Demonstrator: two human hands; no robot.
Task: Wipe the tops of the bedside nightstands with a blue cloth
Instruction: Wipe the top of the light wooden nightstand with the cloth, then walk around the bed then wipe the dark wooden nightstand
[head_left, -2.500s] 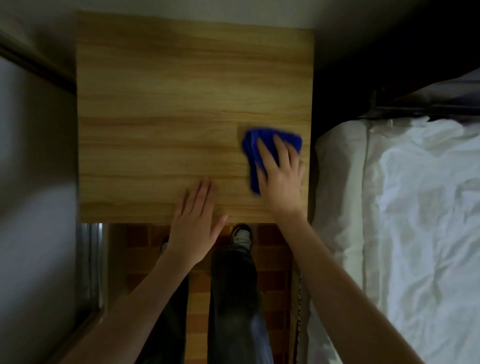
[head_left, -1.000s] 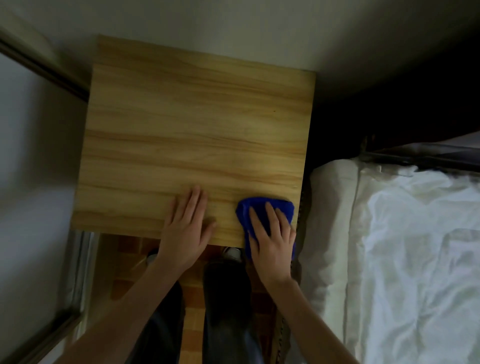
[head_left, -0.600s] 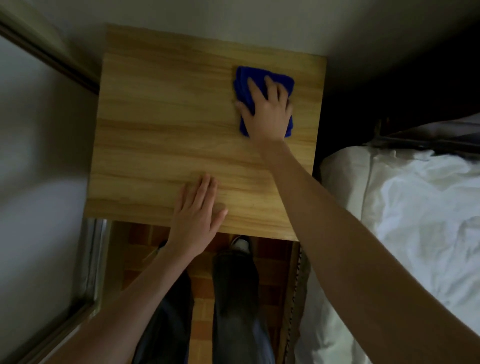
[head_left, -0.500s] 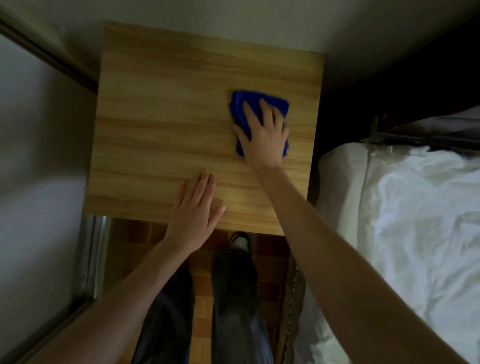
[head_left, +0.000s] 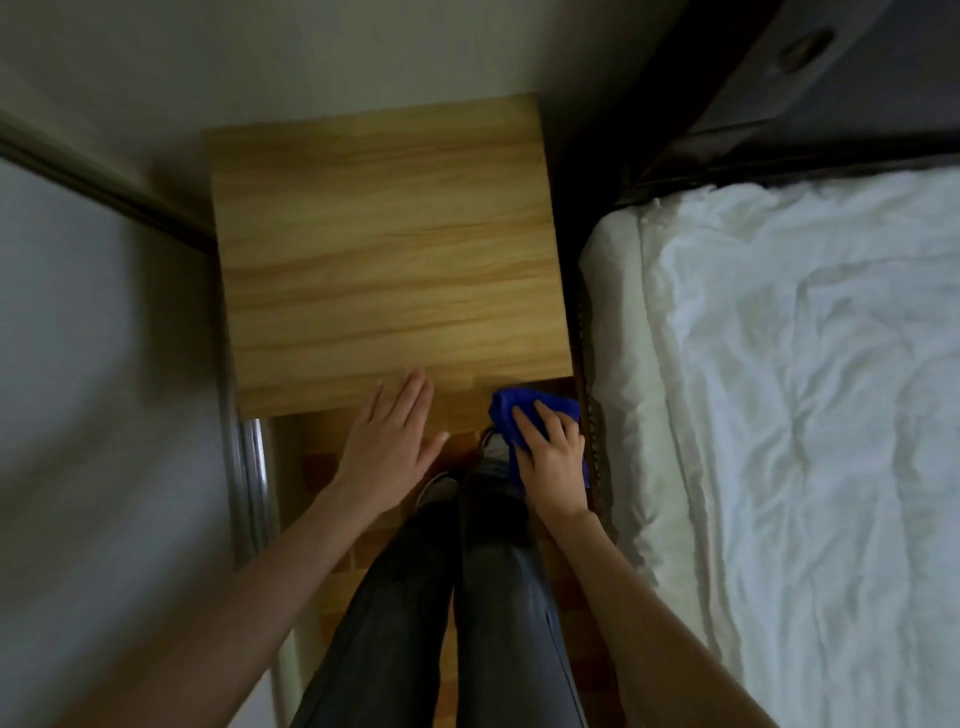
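BEDROOM: A person's right hand bunches a blue cloth at the front right corner of a nightstand's wooden tabletop, w/ the fingers curled over the wad, gripping it. Most of the cloth sits past the front edge, above the person's legs; whether it touches the wood can't be told. The left hand is flat at the front edge, fingers straight and close together, holding nothing; resting or hovering, unclear. A bed w/ rumpled white sheets stands just beside the nightstand on the person's right. The cloth looks soft, light and limp: prob. no weight to speak of, slumping wherever unsupported, nothing to break. It is likely best held as a thick pad under palm and fingers, w/ loose corners tucked in so they don't drag or catch on the edge. The tabletop looks smooth and hard, so the pad should glide easily; light downward pressure ought to do.
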